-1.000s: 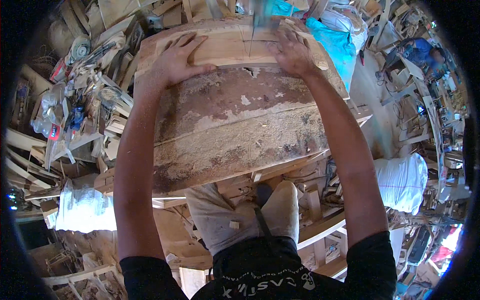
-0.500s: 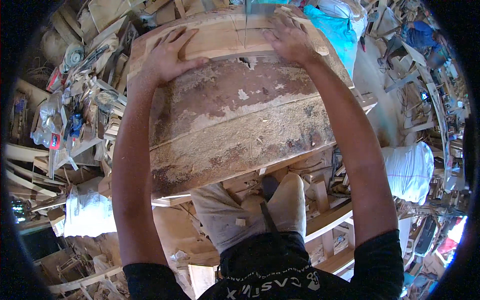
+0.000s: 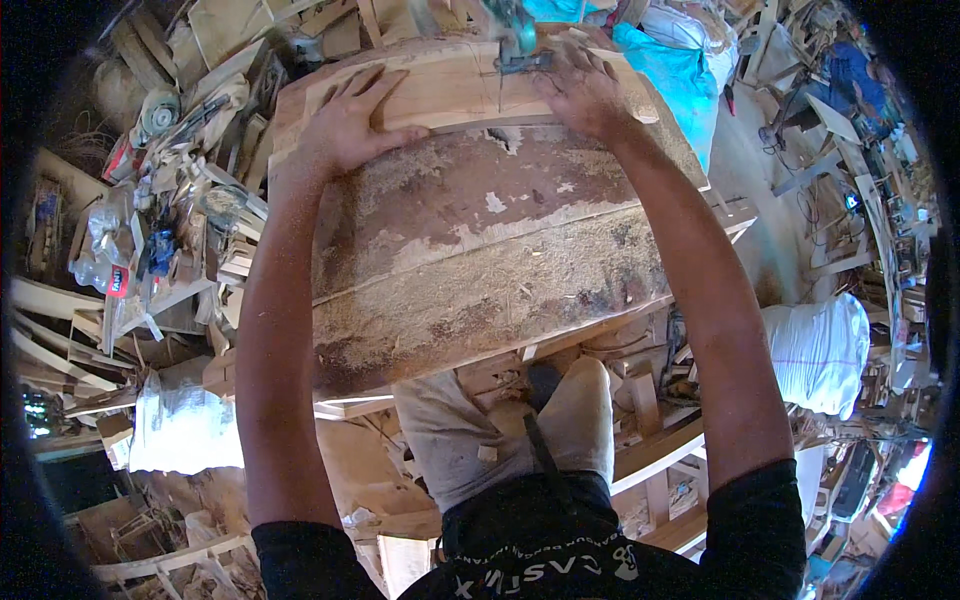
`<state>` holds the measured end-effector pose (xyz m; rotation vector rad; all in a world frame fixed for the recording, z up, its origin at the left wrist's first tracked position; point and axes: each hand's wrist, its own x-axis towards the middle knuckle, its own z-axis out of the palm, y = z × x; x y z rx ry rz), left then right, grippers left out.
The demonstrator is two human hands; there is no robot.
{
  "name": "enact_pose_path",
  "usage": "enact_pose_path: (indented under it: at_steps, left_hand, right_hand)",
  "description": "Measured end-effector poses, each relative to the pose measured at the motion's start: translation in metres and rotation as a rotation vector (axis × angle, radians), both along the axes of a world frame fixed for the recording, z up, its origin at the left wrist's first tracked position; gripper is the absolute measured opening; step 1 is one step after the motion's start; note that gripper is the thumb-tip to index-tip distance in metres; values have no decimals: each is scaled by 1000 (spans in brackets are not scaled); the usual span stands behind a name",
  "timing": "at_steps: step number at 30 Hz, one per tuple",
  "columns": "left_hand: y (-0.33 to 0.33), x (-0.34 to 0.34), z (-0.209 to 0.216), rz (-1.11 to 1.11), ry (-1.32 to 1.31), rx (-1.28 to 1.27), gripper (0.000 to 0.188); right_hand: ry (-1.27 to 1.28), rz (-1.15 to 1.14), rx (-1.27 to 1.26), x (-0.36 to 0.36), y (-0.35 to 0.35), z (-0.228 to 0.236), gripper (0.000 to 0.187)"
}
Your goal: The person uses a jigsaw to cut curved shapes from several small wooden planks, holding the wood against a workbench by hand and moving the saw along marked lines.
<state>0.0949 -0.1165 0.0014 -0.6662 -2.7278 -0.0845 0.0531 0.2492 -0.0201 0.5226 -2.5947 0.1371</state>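
Note:
A pale wooden board (image 3: 440, 98) lies across the far part of a worn brown work table (image 3: 450, 180) dusted with sawdust. My left hand (image 3: 352, 122) rests flat on the board's left part, fingers spread and thumb along its near edge. On the right part lies my right hand (image 3: 588, 98), its fingers apart, close beside a metal saw guide (image 3: 522, 63). A thin upright saw blade (image 3: 501, 85) stands at the board between my hands, nearer the right one. Above the guide, a greenish machine part (image 3: 510, 25) is blurred.
Scrap wood (image 3: 210, 130) and a plastic bottle (image 3: 95, 265) crowd the left side. A turquoise bag (image 3: 675, 75) stands beyond the table's right corner, and a white sack (image 3: 820, 355) sits at the right. Wooden beams (image 3: 660, 450) lie near my legs.
The saw guide and greenish machine part now show lower in the view, beside my right hand. The table and arms appear slightly further right. Both hands stay on the board.

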Motion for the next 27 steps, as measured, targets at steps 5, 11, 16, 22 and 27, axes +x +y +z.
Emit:
enact_pose_path:
  at_steps: [5,11,16,22,27]
  left_hand:
    - [-2,2,4,5,-43,34,104]
    - [-3,4,4,-17,-32,53,95]
    - [-9,8,7,11,-83,38,98]
    - [-2,-4,3,30,-163,56,107]
    - [2,0,10,59,-192,76,107]
  right_hand:
    - [-30,0,5,1,-5,5,69]
    - [85,20,-19,2,-6,1,57]
    - [44,41,-43,-1,-11,-5,58]
    - [-79,-66,-5,-7,-4,-6,61]
    - [-57,-43,-73,-7,-2,-3,67]
